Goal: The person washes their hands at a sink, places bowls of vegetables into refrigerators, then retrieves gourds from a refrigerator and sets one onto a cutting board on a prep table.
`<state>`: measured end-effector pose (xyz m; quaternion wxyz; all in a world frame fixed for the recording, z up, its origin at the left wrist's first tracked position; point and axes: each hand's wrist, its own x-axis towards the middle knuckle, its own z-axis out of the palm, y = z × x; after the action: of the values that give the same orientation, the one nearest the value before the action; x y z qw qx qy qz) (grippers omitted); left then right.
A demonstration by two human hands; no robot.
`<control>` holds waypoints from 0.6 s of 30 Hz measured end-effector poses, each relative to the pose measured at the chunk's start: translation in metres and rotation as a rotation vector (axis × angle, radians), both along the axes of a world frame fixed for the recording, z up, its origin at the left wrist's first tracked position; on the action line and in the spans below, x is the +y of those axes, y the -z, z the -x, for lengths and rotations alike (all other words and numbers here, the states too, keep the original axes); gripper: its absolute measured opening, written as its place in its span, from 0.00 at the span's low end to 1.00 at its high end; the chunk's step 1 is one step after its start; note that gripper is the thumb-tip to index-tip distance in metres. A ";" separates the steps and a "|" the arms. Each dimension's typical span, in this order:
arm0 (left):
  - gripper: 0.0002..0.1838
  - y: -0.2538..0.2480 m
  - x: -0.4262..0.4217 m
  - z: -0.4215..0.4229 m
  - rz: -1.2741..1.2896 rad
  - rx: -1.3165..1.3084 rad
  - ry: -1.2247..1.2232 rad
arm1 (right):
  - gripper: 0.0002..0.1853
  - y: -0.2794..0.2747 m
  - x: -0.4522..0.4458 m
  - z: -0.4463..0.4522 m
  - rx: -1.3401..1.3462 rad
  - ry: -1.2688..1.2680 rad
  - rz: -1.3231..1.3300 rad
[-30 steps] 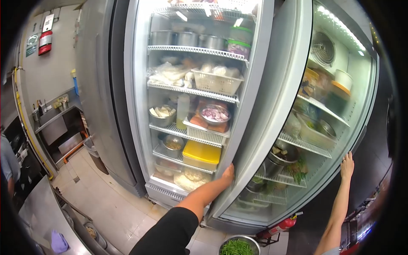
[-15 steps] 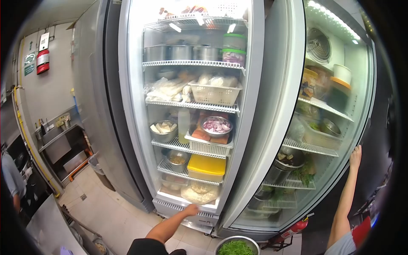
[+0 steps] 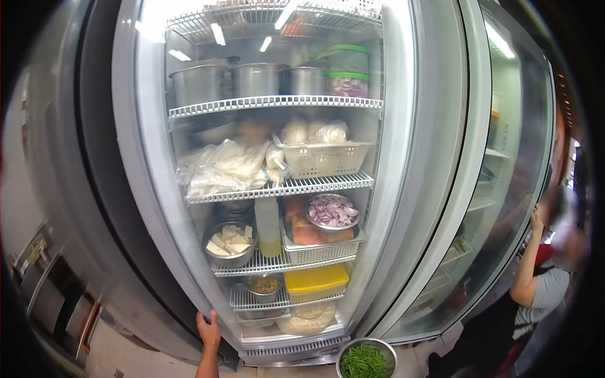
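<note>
- Pale wall at nine o'clock, dim and blurred.
- Tall grey steel unit just inside it, also toward nine (the lens bends its edges into long curves).
- Dark metal counter low at eight o'clock, with an orange-brown pipe beside it.
- Light tiled floor between seven and eight, showing again near five.
- Glass-fronted upright cooler toward three o'clock, pale inside, with white shelves.
- Bright light strip at the cooler's top, at two o'clock.
- Small warm lights dotting the darker space beyond, between two and three.
</note>
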<state>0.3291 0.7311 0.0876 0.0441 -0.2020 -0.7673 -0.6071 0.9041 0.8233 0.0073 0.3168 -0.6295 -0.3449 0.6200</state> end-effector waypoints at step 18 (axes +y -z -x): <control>0.26 -0.025 -0.008 0.043 -0.077 0.062 0.302 | 0.19 0.044 -0.166 0.127 -0.205 0.227 -0.115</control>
<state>0.2864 0.7227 0.1122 -0.0164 -0.3319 -0.7025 -0.6293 0.7772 0.6574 -0.0367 0.3835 -0.7051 -0.3372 0.4920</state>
